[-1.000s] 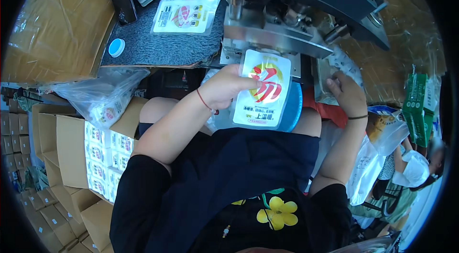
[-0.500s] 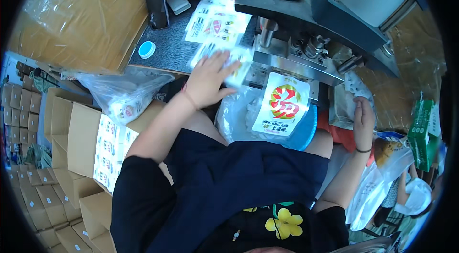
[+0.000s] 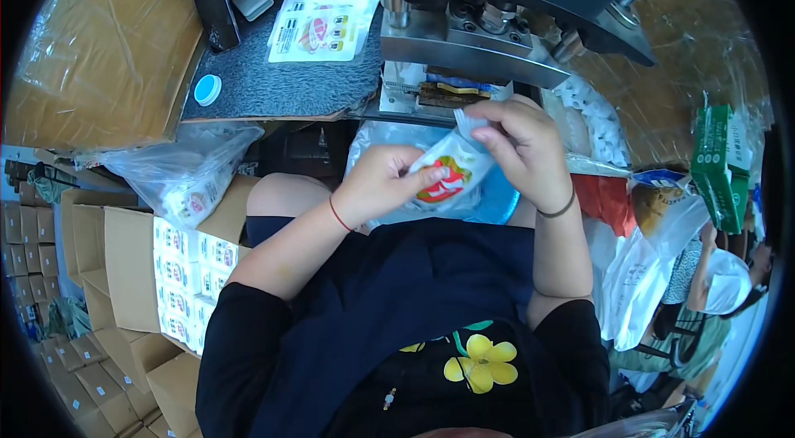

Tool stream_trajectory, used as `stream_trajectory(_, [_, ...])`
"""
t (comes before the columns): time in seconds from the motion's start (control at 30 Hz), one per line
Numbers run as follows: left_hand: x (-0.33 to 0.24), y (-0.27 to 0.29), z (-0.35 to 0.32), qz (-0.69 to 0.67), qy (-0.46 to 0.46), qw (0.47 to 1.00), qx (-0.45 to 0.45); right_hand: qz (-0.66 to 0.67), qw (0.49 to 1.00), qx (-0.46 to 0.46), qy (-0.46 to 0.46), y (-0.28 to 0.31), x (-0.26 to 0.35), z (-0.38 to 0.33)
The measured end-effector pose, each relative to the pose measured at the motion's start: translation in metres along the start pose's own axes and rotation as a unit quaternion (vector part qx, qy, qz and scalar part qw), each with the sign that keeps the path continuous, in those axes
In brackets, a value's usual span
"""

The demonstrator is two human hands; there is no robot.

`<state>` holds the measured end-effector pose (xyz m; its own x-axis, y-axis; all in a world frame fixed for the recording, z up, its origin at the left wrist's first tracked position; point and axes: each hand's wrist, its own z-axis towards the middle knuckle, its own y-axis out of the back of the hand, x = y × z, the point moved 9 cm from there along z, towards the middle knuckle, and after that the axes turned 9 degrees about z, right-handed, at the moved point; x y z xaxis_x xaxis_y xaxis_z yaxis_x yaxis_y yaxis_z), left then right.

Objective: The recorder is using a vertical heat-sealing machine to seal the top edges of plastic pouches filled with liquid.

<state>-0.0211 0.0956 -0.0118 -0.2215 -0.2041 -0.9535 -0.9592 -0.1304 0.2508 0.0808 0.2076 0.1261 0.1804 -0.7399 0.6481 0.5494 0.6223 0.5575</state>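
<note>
My left hand (image 3: 377,185) and my right hand (image 3: 517,148) both grip a small white pouch (image 3: 447,175) with a red and green picture, held over my lap. It sits just below the metal jaws of a grey sealing machine (image 3: 476,40). My left fingers pinch the pouch's lower left edge, and my right fingers hold its top right corner. A clear plastic bag (image 3: 389,140) and a blue dish (image 3: 497,202) lie under the pouch on my lap.
A grey mat (image 3: 273,82) on the bench carries a stack of flat printed pouches (image 3: 319,24), a black phone (image 3: 217,12) and a blue cap (image 3: 206,90). A cardboard box of packed pouches (image 3: 178,272) stands at my left. Bags and green cartons (image 3: 716,165) crowd the right.
My left hand came back from the mat to my lap. My right hand moved in from the right. Both now hold the pouch, which sits closer under the machine jaws.
</note>
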Motion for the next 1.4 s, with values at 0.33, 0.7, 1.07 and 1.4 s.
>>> stream_trajectory(0.33, [0.010, -0.050, 0.013, -0.332, 0.073, 0.933, 0.116, -0.286, 0.936, 0.004, -0.206, 0.066, -0.072, -0.032])
stream_trajectory(0.7, [0.015, 0.073, 0.048, -0.122, 0.047, 0.976, -0.174, -0.327, 0.904, 0.008, -0.275, 0.083, -0.163, -0.078])
stream_trajectory(1.07, [-0.013, 0.110, -0.025, 0.593, -0.212, 0.726, -0.276, -0.260, 0.922, -0.135, -0.252, 0.109, -0.114, -0.093])
stream_trajectory(1.4, [-0.008, 0.035, -0.007, 0.110, -0.048, 0.985, -0.128, 0.080, 0.992, -0.050, -0.080, 0.003, -0.016, -0.012])
